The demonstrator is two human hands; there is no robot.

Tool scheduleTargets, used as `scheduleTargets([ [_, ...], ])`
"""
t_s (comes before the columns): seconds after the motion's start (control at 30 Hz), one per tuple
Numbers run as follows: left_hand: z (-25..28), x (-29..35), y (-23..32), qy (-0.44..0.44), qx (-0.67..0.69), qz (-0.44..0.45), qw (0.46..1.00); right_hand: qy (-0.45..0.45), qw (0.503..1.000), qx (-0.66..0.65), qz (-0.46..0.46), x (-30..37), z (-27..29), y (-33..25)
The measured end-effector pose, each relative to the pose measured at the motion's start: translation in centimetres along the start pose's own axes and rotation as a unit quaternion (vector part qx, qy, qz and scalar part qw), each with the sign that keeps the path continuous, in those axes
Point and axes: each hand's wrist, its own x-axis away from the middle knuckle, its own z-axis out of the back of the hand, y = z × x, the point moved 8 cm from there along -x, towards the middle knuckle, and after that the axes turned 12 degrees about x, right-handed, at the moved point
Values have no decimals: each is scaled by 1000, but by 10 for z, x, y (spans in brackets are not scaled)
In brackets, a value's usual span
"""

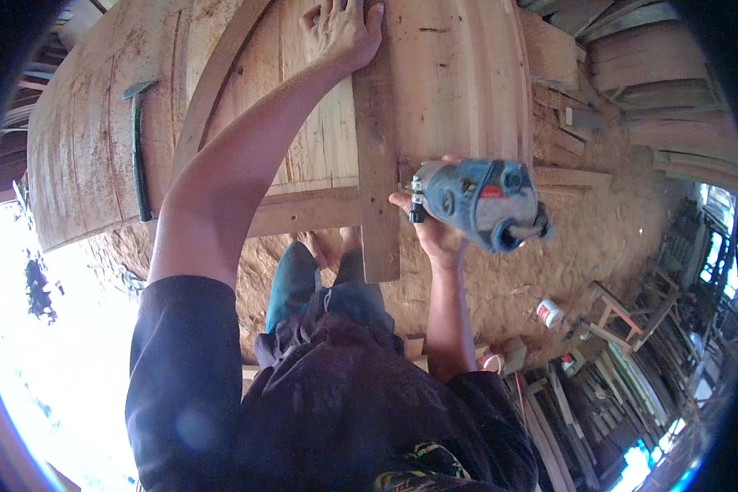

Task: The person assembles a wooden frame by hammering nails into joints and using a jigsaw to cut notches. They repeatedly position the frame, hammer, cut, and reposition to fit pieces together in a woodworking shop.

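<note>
My right hand [439, 238] is closed around a blue and grey trim router [488, 205], held tilted above the edge of the wooden panel [451, 98]. A small black and silver clamp shows on the router's left side; its bit cannot be made out. My left hand [340, 37] lies spread on the panel at the far edge, beside a straight wooden board [377, 156], with some fingertips cut off by the picture's edge. That board runs toward me past a crosswise wooden rail [303, 211]. To the left, a curved wooden strip [213, 98] lies on the panel.
A hammer [141, 152] with a dark handle rests on the panel's left part. Wood shavings cover the ground [500, 287]. On the right are a white tub [549, 313], a wooden frame [623, 316] and stacked timber lengths [623, 394]. Large boards [656, 98] stand at the far right.
</note>
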Motion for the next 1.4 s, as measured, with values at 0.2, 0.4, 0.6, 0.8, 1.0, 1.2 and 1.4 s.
scheduleTargets([
  [0.2,5,4,-5,13,-20,6,1000,33,856,509,83,-5,-29,-22],
  [0.4,5,2,-4,18,-21,-14,1000,95,639,743,175,-11,-54,-37],
  [0.6,0,3,-4,12,-5,-1,1000,141,708,676,145,-15,-34,-32],
  [0.8,0,2,-3,39,-19,-17,999,154,670,707,167,-18,-39,-35],
  [1.0,3,1,0,31,-9,-5,999,105,668,707,205,-23,-61,-40],
  [1.2,3,4,-2,61,-26,-19,998,77,699,688,180,-29,-63,-36],
  [1.4,0,2,-4,60,-24,-27,998,77,770,615,152,-38,-52,-32],
])
